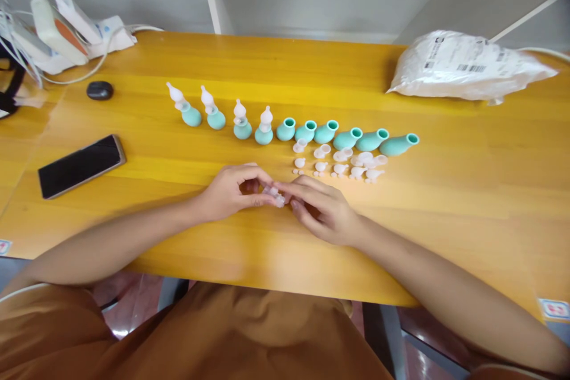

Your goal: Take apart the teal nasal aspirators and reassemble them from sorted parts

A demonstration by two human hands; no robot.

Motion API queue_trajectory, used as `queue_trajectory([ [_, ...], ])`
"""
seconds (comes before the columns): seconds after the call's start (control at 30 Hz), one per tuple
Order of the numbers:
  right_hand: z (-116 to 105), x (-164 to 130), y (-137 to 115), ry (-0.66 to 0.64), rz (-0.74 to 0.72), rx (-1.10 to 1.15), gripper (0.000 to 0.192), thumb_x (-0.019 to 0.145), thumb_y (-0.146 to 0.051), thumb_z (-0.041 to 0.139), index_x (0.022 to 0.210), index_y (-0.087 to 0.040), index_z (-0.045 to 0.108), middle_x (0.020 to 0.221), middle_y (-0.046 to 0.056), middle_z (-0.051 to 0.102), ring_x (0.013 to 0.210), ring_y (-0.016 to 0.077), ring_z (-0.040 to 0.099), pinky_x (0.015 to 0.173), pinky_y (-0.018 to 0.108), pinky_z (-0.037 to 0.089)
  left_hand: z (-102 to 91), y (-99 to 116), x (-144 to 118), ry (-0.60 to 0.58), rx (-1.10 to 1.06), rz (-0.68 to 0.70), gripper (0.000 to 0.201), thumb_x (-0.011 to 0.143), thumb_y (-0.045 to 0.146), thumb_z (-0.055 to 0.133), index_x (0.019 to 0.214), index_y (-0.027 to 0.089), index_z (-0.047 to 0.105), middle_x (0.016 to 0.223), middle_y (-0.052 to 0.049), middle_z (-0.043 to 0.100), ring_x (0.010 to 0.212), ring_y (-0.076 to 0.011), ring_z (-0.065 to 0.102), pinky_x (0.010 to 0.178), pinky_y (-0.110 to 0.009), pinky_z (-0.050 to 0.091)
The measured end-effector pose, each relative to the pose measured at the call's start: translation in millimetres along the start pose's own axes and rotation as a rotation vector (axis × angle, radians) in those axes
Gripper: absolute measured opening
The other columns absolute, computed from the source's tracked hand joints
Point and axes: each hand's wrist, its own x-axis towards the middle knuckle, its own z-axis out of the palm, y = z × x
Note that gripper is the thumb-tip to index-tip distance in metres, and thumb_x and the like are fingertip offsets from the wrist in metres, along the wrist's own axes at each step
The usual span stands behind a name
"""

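Note:
Between the thumb and fingers of my left hand (pixel 236 191) is a small translucent plastic piece (pixel 275 195), held just above the table. My right hand (pixel 327 208) meets it from the other side, its fingertips closed at the same piece and partly covering it. Beyond the hands stands a row of teal squeeze bulbs (pixel 347 139) with open necks. To their left, several bulbs have whitish nozzles fitted on top, such as this nasal aspirator (pixel 264 127). In front of the bare bulbs lie small groups of clear plastic cups (pixel 322 151), nozzle tips (pixel 320 167) and tiny beads (pixel 319 174).
A phone (pixel 82 167) lies at the left, with a black mouse (pixel 100 90) behind it. Power strips with cables (pixel 95 35) fill the back left corner. A white plastic parcel bag (pixel 463 68) rests at the back right. The table's front edge (pixel 276 286) runs close to my body.

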Motion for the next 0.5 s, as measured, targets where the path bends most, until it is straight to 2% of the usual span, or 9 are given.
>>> queue_trajectory([
  [0.1, 1.5, -3.4, 0.7, -0.001, 0.055, 0.066, 0.085, 0.109, -0.007, 0.053, 0.183, -0.029, 0.016, 0.112, 0.006, 0.072, 0.076, 0.0143, 0.066, 0.070, 0.026, 0.061, 0.0, -0.1, -0.3, -0.001, -0.019, -0.012, 0.046, 0.094, 0.062, 0.086, 0.104, 0.017, 0.082, 0.090, -0.005, 0.077, 0.073, -0.0137, 0.062, 0.070, -0.028, 0.047],
  [0.13, 1.6, -4.3, 1.0, 0.005, 0.062, 0.069, 0.088, 0.108, -0.007, 0.053, 0.183, -0.028, 0.011, 0.113, 0.006, 0.072, 0.075, 0.0140, 0.065, 0.070, 0.026, 0.061, 0.0, 0.1, -0.3, -0.002, -0.018, -0.013, 0.045, 0.094, 0.061, 0.086, 0.104, 0.017, 0.082, 0.090, -0.005, 0.077, 0.074, -0.0139, 0.063, 0.070, -0.028, 0.048],
  [0.17, 1.4, -4.7, 1.2, 0.003, 0.058, 0.052, 0.088, 0.108, -0.007, 0.053, 0.183, -0.028, 0.012, 0.113, 0.007, 0.073, 0.077, 0.0145, 0.066, 0.071, 0.026, 0.062, -0.1, 0.4, -0.3, -0.001, -0.014, -0.013, 0.045, 0.094, 0.061, 0.086, 0.103, 0.017, 0.082, 0.090, -0.005, 0.077, 0.075, -0.0140, 0.064, 0.070, -0.028, 0.048],
  [0.3, -0.3, -3.9, 1.5, -0.049, -0.001, -0.052, 0.069, 0.109, -0.006, 0.052, 0.173, -0.030, 0.046, 0.101, 0.005, 0.073, 0.083, 0.0168, 0.070, 0.076, 0.029, 0.062, -0.4, 0.5, -0.1, 0.005, 0.000, -0.005, 0.042, 0.093, 0.059, 0.088, 0.102, 0.018, 0.082, 0.091, -0.004, 0.077, 0.073, -0.0128, 0.062, 0.068, -0.026, 0.047],
  [0.33, -0.4, -3.7, 1.5, -0.055, -0.002, -0.051, 0.068, 0.109, -0.006, 0.052, 0.172, -0.029, 0.047, 0.099, 0.004, 0.073, 0.081, 0.0161, 0.069, 0.074, 0.028, 0.061, -0.4, 0.3, -0.1, 0.002, -0.001, -0.004, 0.041, 0.093, 0.058, 0.088, 0.102, 0.018, 0.082, 0.091, -0.004, 0.077, 0.072, -0.0126, 0.062, 0.068, -0.026, 0.047],
  [0.43, -0.3, -4.2, 1.6, -0.029, 0.038, 0.017, 0.080, 0.109, -0.008, 0.052, 0.182, -0.027, 0.022, 0.105, 0.004, 0.075, 0.072, 0.0134, 0.066, 0.067, 0.024, 0.060, -0.3, 0.1, -0.1, -0.005, -0.009, -0.009, 0.042, 0.095, 0.059, 0.087, 0.103, 0.018, 0.082, 0.091, -0.005, 0.078, 0.073, -0.0132, 0.062, 0.069, -0.027, 0.048],
  [0.47, -0.5, -4.4, 1.6, -0.025, 0.046, 0.031, 0.083, 0.109, -0.008, 0.051, 0.183, -0.026, 0.017, 0.107, 0.005, 0.075, 0.071, 0.0130, 0.066, 0.066, 0.024, 0.059, -0.2, 0.2, -0.1, -0.001, -0.008, -0.011, 0.042, 0.095, 0.059, 0.087, 0.103, 0.018, 0.082, 0.091, -0.005, 0.078, 0.073, -0.0134, 0.062, 0.070, -0.027, 0.048],
  [0.5, -0.9, -4.6, 1.7, -0.030, 0.044, 0.030, 0.082, 0.110, -0.008, 0.051, 0.182, -0.027, 0.018, 0.107, 0.005, 0.075, 0.071, 0.0130, 0.066, 0.066, 0.024, 0.059, -0.1, 0.5, 0.0, 0.002, -0.001, -0.012, 0.043, 0.094, 0.060, 0.087, 0.103, 0.018, 0.082, 0.091, -0.005, 0.077, 0.073, -0.0135, 0.062, 0.070, -0.027, 0.048],
])
